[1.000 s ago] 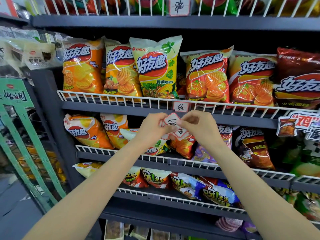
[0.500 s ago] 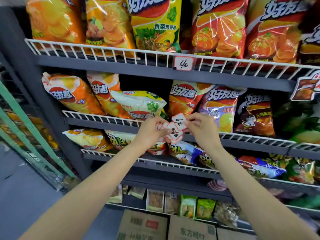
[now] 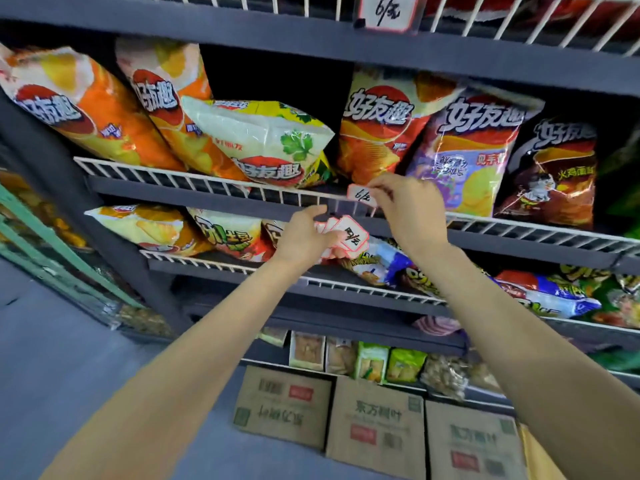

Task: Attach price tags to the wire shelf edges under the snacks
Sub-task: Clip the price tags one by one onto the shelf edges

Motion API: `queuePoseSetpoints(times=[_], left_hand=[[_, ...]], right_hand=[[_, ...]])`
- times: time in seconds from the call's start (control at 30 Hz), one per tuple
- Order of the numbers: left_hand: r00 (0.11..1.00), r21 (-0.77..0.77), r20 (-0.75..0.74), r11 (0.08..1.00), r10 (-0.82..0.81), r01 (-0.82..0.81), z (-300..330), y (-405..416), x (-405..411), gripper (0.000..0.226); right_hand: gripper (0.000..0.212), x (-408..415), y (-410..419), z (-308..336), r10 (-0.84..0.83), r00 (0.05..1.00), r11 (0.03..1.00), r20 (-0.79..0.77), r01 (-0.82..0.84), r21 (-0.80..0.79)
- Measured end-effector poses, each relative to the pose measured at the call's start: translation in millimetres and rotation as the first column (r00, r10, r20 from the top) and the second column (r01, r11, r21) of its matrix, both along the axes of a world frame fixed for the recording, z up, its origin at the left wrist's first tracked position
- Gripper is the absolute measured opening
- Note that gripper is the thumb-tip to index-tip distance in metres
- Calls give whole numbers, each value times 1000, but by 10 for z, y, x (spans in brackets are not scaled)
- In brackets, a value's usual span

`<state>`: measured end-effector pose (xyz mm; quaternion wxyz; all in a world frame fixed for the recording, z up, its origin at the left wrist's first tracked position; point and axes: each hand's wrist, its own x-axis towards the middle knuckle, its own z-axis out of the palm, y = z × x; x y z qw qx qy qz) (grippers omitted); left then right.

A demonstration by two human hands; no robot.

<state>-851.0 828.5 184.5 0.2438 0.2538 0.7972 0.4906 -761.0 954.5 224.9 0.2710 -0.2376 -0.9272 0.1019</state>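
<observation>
My right hand [image 3: 405, 209] pinches a small white red-edged price tag [image 3: 362, 195] against the white wire shelf edge [image 3: 207, 180] under the chip bags [image 3: 377, 126]. Just below and left of it, my left hand [image 3: 304, 237] grips a fanned stack of several similar tags [image 3: 351, 233], the front one handwritten. Another price tag [image 3: 386, 12] hangs clipped to the wire edge of the shelf above.
Lower wire shelves [image 3: 346, 284] carry more snack bags. Cardboard boxes [image 3: 375, 427] stand on the grey floor under the rack, with small packets [image 3: 372, 360] behind them. A green metal frame [image 3: 59, 258] leans at the left.
The view has dropped down the rack. My right hand has taken one tag off the stack and carried it up to the wire edge; my left hand keeps the remaining tags below.
</observation>
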Motion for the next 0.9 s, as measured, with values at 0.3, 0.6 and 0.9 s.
queuePoseSetpoints(times=[0.3, 0.6, 0.9], left_hand=[[995, 34, 17, 995, -97, 97, 77, -61, 30, 66], [977, -106, -125, 982, -170, 157, 70, -202, -89, 58], [953, -188, -221, 968, -209, 169, 55, -210, -156, 57]], right_hand=[[25, -31, -19, 10, 8, 999, 996, 37, -11, 94], [23, -88, -24, 24, 55, 995, 993, 82, -63, 104], [19, -170, 50, -135, 29, 988, 973, 152, -63, 223]])
